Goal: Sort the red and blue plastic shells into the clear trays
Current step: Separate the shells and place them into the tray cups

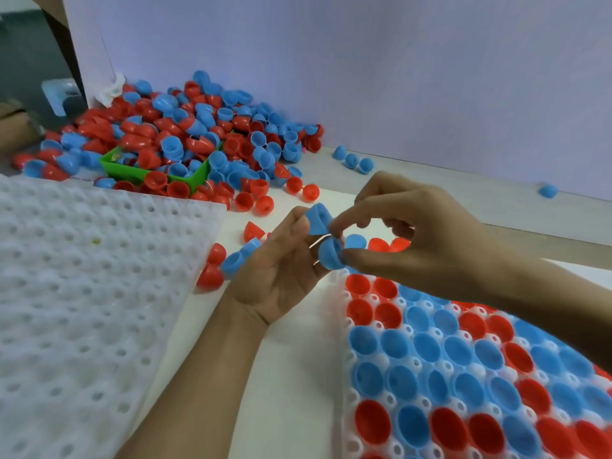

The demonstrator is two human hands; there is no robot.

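Empty tray (82,293), left, stacked. Filled tray (463,376), lower right, red and blue shells seated in cups. Pile (185,134) of loose shells, far left, burying green bin (132,170). Left hand (281,263) pinching upper blue shell (317,218). Right hand (417,233) pinching lower blue shell (331,255), above filled tray's edge.
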